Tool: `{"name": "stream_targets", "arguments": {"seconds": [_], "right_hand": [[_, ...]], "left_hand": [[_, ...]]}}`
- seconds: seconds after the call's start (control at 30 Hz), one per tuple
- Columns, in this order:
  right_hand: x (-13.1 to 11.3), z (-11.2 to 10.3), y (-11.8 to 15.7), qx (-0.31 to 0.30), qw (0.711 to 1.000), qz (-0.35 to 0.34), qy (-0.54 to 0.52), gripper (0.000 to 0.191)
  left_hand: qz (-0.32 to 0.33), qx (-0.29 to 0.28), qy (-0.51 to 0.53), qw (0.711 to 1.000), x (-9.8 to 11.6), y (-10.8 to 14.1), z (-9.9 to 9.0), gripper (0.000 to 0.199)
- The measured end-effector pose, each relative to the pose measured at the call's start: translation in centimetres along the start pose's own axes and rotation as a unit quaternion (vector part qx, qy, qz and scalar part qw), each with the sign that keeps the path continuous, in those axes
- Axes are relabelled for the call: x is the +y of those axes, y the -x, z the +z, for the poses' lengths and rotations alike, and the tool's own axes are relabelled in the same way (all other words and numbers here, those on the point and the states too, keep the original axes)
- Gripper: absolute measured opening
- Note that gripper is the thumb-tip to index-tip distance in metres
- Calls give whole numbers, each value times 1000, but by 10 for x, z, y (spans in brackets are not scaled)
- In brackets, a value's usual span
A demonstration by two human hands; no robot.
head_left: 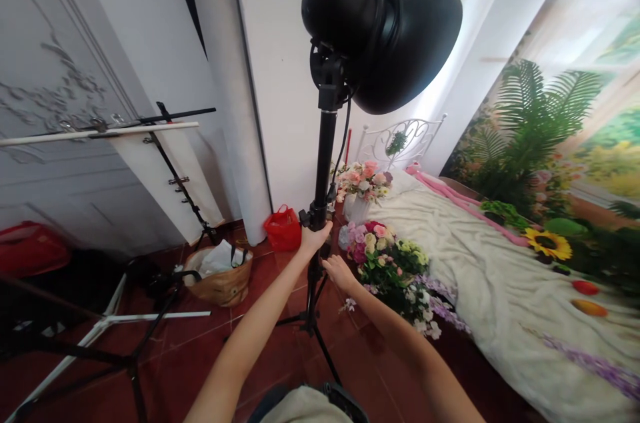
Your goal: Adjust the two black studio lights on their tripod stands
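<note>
The left hand [316, 237] is holding the black lamp stand [326, 153], which is standing on the red floor [367, 363]. The right hand [341, 274] is sitting just below; I cannot tell if it's gripping.

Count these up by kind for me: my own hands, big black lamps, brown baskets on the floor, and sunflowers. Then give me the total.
Hands: 2, the left hand and the right hand
Black lamp: 1
Brown basket: 1
Sunflower: 1
Total: 5
</note>
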State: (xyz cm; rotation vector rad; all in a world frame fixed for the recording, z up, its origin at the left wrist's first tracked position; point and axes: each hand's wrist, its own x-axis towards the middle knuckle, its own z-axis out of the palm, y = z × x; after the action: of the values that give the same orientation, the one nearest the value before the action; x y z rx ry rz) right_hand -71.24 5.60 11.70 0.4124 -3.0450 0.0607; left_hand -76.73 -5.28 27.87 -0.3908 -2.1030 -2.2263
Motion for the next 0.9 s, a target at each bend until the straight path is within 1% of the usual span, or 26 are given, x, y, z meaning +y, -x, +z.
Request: {"name": "stream_targets", "arguments": {"seconds": [0.07,0.13,0.2,0.3,0.33,0.4,0.47,0.53,0.6,0.8,0.9], "right_hand": [[-1,0,1,-4,1000,21,-6,21],[0,-4,-3,-15,999,37,-11,19],[2,-12,-12,-25,999,45,1,23],[2,-20,-28,-52,997,30,45,31],[1,-21,-33,-68,996,24,59,31],[-3,-21,-39,-98,992,20,74,24],[-7,-19,-39,-111,991,18,75,21],[-10,-15,-35,-94,993,21,75,25],[-11,-8,-30,-66,994,39,76,28],[-10,20,-19,16,997,63,43,38],[-14,25,-18,44,994,100,23,40]], "left_hand": [[-1,-1,4,1000,0,0,0,10],[0,6,9,1000,-1,0,1,10],[-5,13,10,1000,-2,-1,1,10],[-14,11,5,1000,-3,-1,1,10],[-13,12,1,1000,-3,-1,1,10],[-8,17,-6,1000,-2,-1,1,9],[-2,20,-5,1000,-1,-1,1,8],[0,15,3,1000,1,0,0,8],[-5,13,8,1000,3,1,-1,9],[-16,9,22,1000,6,2,0,10],[-14,8,26,1000,2,1,1,10]]}}
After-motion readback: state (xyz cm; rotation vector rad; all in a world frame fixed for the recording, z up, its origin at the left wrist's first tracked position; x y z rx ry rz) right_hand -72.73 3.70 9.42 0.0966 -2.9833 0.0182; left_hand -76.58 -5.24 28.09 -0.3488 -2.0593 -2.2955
